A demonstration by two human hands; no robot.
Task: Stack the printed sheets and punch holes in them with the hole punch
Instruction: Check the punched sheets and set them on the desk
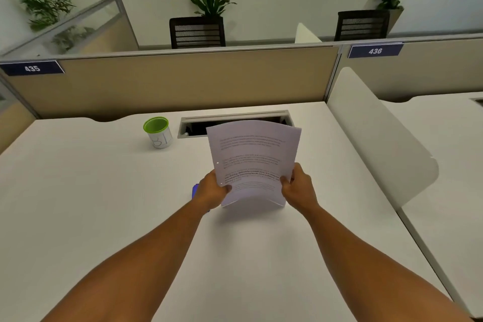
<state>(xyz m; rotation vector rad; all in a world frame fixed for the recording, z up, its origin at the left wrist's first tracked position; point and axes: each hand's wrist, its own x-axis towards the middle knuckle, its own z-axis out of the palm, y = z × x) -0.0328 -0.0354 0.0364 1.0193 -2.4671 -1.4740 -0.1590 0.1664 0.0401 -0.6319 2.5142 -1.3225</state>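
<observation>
A stack of printed sheets (252,159) stands upright on its bottom edge on the white desk (104,191), slightly bowed. Two small holes show along its left margin. My left hand (211,191) grips the stack's lower left edge and my right hand (298,185) grips its lower right edge. A blue object (195,190), probably the hole punch, peeks out just behind my left hand; most of it is hidden.
A green-rimmed white cup (158,132) stands at the back left of the desk. A cable slot (232,119) lies behind the sheets. A beige partition (170,81) closes the back, and a white divider (376,136) the right side.
</observation>
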